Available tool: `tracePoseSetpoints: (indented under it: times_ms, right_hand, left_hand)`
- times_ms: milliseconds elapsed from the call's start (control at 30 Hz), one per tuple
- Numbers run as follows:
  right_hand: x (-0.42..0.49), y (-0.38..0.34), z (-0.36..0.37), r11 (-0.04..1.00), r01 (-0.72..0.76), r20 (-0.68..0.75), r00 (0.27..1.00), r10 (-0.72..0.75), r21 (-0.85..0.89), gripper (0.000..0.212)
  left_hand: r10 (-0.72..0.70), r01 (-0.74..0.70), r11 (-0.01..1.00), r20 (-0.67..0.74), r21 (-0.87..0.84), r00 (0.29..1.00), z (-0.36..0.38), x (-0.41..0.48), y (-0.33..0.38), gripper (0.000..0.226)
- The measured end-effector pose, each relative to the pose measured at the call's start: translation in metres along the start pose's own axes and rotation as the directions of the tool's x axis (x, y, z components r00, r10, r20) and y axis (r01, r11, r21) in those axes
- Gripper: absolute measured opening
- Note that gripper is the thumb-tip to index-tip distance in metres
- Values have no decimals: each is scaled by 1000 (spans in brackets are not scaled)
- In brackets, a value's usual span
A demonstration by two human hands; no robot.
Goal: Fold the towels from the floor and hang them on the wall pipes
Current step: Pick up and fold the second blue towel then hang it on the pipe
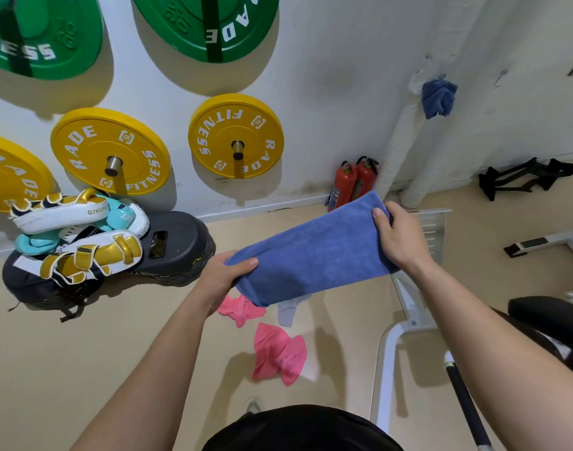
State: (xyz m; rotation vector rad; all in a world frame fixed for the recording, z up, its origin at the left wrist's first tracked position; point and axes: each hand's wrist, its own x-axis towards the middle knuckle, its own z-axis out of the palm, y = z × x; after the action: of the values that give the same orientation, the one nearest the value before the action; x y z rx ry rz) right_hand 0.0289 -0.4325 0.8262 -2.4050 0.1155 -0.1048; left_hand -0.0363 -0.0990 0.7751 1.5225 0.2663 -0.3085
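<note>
"RADE FITNESS" on yellow plates (110,151), "GINGPAI" on pad (64,212)

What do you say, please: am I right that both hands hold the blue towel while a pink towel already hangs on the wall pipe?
Not quite: in the head view the hanging towel on the wall pipe is blue, not pink. The left hand and right hand do hold the blue towel.
</note>
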Motion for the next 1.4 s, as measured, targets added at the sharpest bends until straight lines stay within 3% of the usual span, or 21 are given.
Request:
tracePoseSetpoints:
  times_ms: [67,133,233,367,467,567,733,867,1033,1233,1400]
  right_hand:
    - [-7,10,4,999,-48,5,999,48,17,33]
    - [-13,14,6,996,-77,5,997,76,38,31]
    - [-19,8,13,995,-86,1,996,86,52,29]
    - [-26,-3,24,995,-53,8,999,53,88,28]
    - [-28,-11,25,986,-27,8,1000,26,163,31]
    - [-29,-20,23,983,24,34,999,-30,182,30]
    - [-24,-12,25,996,-17,-18,1000,18,88,31]
    - [-25,13,30,990,-128,-29,992,127,-56,31]
    - [-32,33,39,962,-187,-44,982,181,-198,35]
    - [-40,37,50,965,-199,-77,979,189,-168,34]
    - [-61,31,59,982,-184,-84,980,181,-33,31]
  left_hand:
    - [-22,23,999,13,-46,1000,-5,2,-2,50]
    - [-64,63,997,-19,-45,998,-5,5,-8,42]
    - [-93,93,996,-238,-11,967,6,13,-22,25]
    - [-69,187,966,-518,180,853,31,17,-37,30]
    - [-28,280,897,-588,342,808,44,15,-45,19]
    - [-1,308,874,-631,376,775,48,17,-49,11]
    - [125,206,845,-558,493,821,40,16,-52,31]
    - [37,216,878,-509,427,860,33,18,-52,46]
    - [36,192,891,-485,412,874,33,21,-57,32]
    - [127,122,880,-476,458,870,45,17,-46,21]
    - [178,65,861,-420,504,890,52,21,-40,18]
